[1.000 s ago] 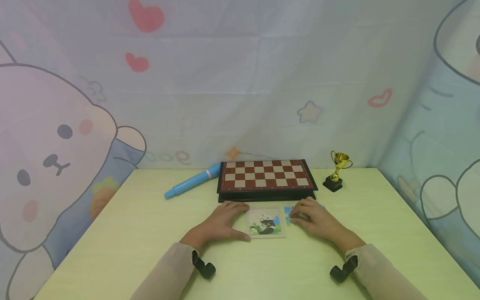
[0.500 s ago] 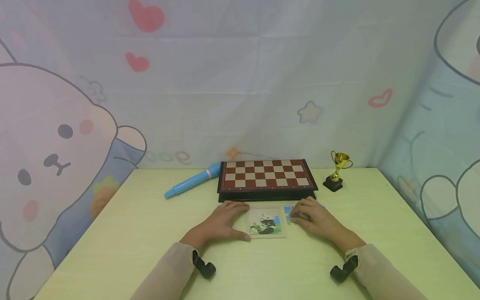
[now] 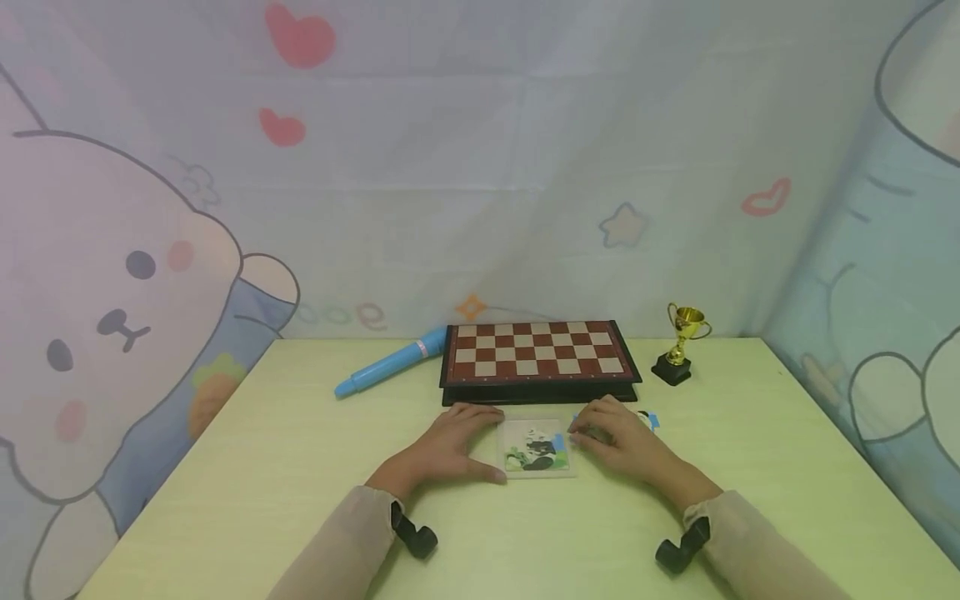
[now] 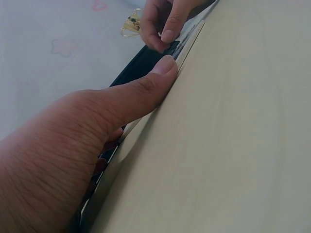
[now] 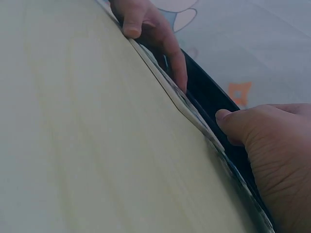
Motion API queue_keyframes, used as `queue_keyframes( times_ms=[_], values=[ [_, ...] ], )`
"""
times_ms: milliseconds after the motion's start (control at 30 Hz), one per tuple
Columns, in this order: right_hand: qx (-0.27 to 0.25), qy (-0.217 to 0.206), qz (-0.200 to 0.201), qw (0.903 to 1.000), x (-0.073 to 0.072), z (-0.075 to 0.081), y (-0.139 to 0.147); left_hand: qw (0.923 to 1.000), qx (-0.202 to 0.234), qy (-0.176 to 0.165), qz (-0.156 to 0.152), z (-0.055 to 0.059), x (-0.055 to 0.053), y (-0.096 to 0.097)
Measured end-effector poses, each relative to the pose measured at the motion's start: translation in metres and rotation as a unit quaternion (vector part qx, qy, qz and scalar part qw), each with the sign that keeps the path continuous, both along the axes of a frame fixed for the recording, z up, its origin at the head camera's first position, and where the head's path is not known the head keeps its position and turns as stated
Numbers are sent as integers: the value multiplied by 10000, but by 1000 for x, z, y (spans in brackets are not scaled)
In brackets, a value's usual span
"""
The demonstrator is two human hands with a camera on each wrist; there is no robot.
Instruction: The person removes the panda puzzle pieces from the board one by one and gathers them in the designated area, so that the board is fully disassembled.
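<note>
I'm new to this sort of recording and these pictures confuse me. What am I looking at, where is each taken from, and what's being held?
There is no robot: you see a person's left hand and right hand, both bare. The wide picture comes from a camera on the head; the two tilted close-ups come from cameras worn on the wrists.

On the pale table lie a partly filled puzzle frame, loose puzzle pieces partly hidden by the right hand, a checkered board, a blue pen-shaped object and a gold trophy.

The left hand grips the frame's left side. The right hand is by its right edge; whether its fingers hold a piece is unclear.
</note>
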State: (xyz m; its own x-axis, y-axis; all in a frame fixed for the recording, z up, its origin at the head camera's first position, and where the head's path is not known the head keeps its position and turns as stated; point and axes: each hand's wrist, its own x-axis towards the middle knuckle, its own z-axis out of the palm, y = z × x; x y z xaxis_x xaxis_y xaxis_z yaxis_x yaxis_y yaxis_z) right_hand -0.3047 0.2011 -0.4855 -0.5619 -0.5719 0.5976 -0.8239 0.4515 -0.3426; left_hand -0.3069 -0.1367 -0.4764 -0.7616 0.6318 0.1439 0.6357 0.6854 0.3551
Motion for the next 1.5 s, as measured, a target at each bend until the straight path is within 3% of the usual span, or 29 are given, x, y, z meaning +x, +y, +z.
queue_keyframes(
  times_ms=[233,400,600,1200,1300,1500],
  values=[
    [354,-200,-124,9991,0,3,-39,10000,-66,27,-5,0,2,2],
    [703,-16,-321,9970,-3,3,-55,9999,-125,28,-16,1,2,3],
    [1062,83,-770,9913,-5,1,-54,9999,-45,100,-59,3,2,3],
    [1083,-258,-783,9907,-5,2,-54,9998,-162,124,21,0,0,2],
    [1054,-416,-798,9903,-5,3,-54,9999,-128,95,15,1,0,2],
    [800,-1137,-677,9880,-1,6,-54,10000,-85,44,21,1,1,2]
  ],
)
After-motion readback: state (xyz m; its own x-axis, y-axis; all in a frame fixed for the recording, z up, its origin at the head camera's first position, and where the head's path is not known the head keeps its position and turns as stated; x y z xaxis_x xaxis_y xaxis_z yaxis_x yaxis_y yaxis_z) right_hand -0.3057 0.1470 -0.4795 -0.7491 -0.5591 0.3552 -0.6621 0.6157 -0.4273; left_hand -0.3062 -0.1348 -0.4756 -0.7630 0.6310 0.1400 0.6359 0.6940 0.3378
